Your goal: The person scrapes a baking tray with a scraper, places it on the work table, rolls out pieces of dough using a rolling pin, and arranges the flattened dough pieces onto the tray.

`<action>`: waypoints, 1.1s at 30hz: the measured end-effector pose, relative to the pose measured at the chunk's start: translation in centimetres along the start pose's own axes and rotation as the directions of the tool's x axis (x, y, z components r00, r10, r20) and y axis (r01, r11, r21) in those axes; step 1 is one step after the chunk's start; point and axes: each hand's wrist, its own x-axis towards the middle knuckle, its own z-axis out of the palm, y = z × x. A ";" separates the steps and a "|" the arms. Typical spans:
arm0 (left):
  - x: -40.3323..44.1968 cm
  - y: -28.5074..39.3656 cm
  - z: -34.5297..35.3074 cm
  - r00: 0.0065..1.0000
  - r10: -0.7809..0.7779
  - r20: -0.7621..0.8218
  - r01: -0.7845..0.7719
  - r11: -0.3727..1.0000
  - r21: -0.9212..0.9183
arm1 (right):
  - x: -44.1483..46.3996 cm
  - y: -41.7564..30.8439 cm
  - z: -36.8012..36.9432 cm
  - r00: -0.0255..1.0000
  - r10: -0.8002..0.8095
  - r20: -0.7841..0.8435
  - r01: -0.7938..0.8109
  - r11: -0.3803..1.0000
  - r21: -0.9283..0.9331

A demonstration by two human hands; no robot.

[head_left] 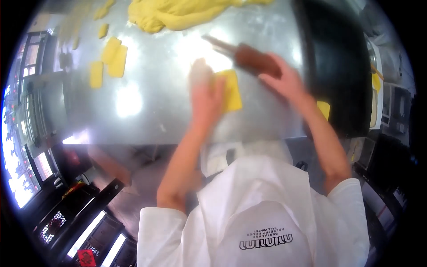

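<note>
My right hand (284,80) is wrapped around the near end of a rolling pin (251,58) with a reddish-brown barrel. The pin's thin far handle points up and left, and the pin is tilted across the metal tabletop (155,107). Beside it lies a flat, roughly rectangular piece of yellow dough (232,91). My left hand (207,86) is at that piece's left edge, its thumb over or against the dough. Motion blurs the left fingers, so their grip on the dough is unclear.
A large mass of yellow dough (178,15) lies at the far edge of view. Flat dough pieces (116,58) and smaller strips (103,31) are on the left. Another yellow piece (324,110) sits at the right, by a black surface (342,66).
</note>
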 end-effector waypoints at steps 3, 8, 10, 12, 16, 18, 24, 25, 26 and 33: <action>0.2 -3.5 -4.2 0.962 -0.018 -0.271 0.013 1.000 -0.021 | 0.8 -1.9 -0.8 0.947 -0.175 0.271 0.219 0.966 -0.140; 0.8 -8.1 -3.2 0.992 0.107 0.074 -0.126 0.924 0.362 | 5.0 -3.3 3.3 0.900 -0.330 0.285 0.402 0.881 -0.249; 1.8 -8.1 -3.0 0.994 0.074 0.084 -0.101 0.914 0.393 | 6.6 -3.1 4.0 0.926 -0.337 0.171 0.372 0.893 -0.254; 0.0 -7.9 -3.7 0.989 0.086 0.121 -0.126 0.917 0.379 | 5.3 -2.9 3.8 0.913 -0.337 0.230 0.389 0.888 -0.246; -5.2 -7.6 -3.3 0.994 0.076 0.079 -0.098 0.935 0.339 | 1.2 -2.9 3.2 0.873 -0.366 0.323 0.454 0.852 -0.261; -4.3 -8.1 -3.0 0.995 0.037 0.092 -0.068 0.929 0.364 | 0.7 -3.5 3.0 0.894 -0.276 0.352 0.393 0.861 -0.322; 0.4 -9.9 -3.8 0.985 0.105 0.136 -0.149 0.915 0.374 | 5.2 -2.8 6.1 0.933 -0.335 0.132 0.358 0.899 -0.251; -1.8 -9.6 -4.0 0.983 0.124 0.135 -0.166 0.914 0.370 | 2.9 -2.8 5.8 0.926 -0.345 0.155 0.375 0.890 -0.259; -3.6 -9.0 -4.2 0.981 0.145 0.132 -0.184 0.914 0.362 | 0.9 -2.6 5.5 0.918 -0.354 0.177 0.392 0.879 -0.271; -4.4 -5.7 -5.5 0.922 -0.081 0.379 -0.010 0.972 0.234 | -3.6 -3.6 3.5 0.970 -0.095 0.223 0.113 0.991 -0.069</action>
